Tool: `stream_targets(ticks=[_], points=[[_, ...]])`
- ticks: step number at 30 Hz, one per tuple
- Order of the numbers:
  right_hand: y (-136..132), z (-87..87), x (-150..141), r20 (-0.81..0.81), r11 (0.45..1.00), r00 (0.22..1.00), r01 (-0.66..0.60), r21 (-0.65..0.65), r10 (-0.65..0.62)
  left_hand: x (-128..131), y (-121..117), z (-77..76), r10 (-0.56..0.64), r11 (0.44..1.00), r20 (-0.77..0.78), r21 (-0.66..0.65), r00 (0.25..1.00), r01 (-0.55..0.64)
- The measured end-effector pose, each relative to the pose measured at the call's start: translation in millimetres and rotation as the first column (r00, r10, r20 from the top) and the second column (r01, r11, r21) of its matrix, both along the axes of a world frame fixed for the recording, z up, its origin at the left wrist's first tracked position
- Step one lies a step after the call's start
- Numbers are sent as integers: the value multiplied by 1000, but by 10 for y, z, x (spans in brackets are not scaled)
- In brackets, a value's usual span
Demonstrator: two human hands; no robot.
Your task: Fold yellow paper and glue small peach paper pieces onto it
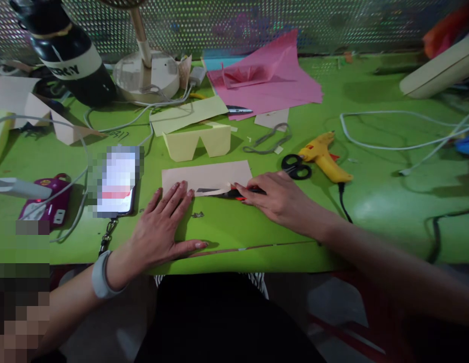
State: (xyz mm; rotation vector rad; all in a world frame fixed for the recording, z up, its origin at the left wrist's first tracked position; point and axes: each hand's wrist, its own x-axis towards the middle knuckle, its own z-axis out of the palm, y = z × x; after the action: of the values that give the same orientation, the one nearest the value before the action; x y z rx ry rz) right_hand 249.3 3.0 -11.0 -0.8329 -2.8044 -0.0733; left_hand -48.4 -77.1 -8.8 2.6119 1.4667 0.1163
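Head view: left hand (161, 229), grip open, lies flat over the near left corner of the pale paper (204, 175); right hand (276, 200), grip closed round the black-and-red tool (234, 193), works room nearer the tabletop (249, 227) edge.

A green table (227, 232) bears a pale paper sheet (208, 176), with a yellow paper cutout (215, 141) just beyond it. A phone (119, 179) lies to the left, a yellow glue gun (325, 156) to the right, and pink paper (302, 91) farther back.
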Motion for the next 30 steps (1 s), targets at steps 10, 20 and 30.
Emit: stream_targets(ticks=[10,20,30], points=[[-50,12,-60,15,1000,1000,17,-6,-17,12,3,-7,14,1000,-23,-13,1000,-14],[-89,38,-130,28,1000,999,16,7,-16,4,1,-9,-2,1000,-6,1,1000,2],[-94,35,-128,-7,999,999,38,23,-38,8,-11,-15,3,999,-14,34,1000,-2]])
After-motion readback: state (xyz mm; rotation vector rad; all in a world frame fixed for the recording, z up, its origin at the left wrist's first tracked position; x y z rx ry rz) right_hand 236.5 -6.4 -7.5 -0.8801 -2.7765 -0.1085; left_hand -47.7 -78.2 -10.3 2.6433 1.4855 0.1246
